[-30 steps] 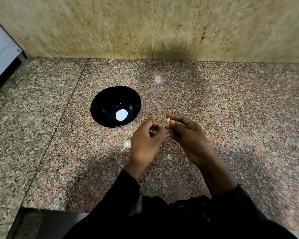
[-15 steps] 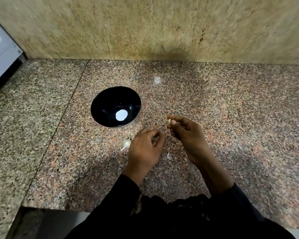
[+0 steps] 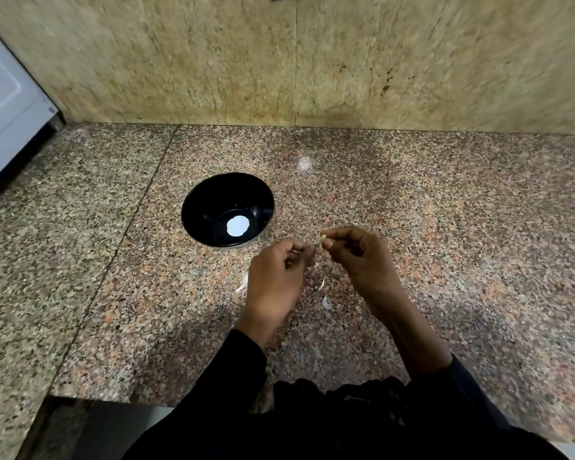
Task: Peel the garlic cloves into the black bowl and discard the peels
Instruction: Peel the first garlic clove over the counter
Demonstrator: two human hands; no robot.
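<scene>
two hands: right [image 3: 359,260] pinching one garlic clove [image 3: 322,240], left [image 3: 276,280] curled, contents unclear

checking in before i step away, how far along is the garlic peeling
Early on. Done: some skin is off, with peel scraps lying on the counter. In hand: the right hand pinches a garlic clove; the left hand is curled beside it, contents unclear. Left: the black bowl holds no cloves, another clove waits, and the peels need discarding.
</scene>
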